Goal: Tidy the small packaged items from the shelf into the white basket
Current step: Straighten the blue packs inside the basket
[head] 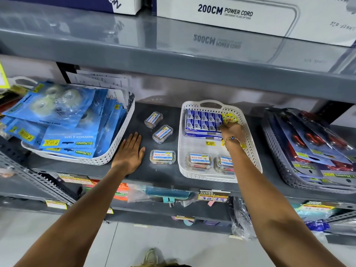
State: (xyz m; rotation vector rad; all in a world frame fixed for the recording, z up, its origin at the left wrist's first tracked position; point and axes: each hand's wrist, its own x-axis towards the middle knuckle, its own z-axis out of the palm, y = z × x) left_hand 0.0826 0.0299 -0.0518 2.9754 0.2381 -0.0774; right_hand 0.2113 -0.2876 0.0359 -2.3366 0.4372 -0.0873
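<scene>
A dark shop shelf (169, 174) carries the white basket (254, 149), with three clear packs (162, 157) loose on the shelf just left of it. The right hand (232, 130) reaches deep into the basket, fingers closed on a yellow packet (229, 117); the left hand (130, 151) lies flat and open on the shelf. The packet is best set flat beside the blue boxes (204, 120), leaving the bare middle for those packs.

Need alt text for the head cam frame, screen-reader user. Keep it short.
A person's right hand reaches into a white basket on a grey shelf, holding small yellow packets beside blue staple boxes. The left hand rests flat on the shelf, next to three clear plastic boxes outside the basket.
</scene>
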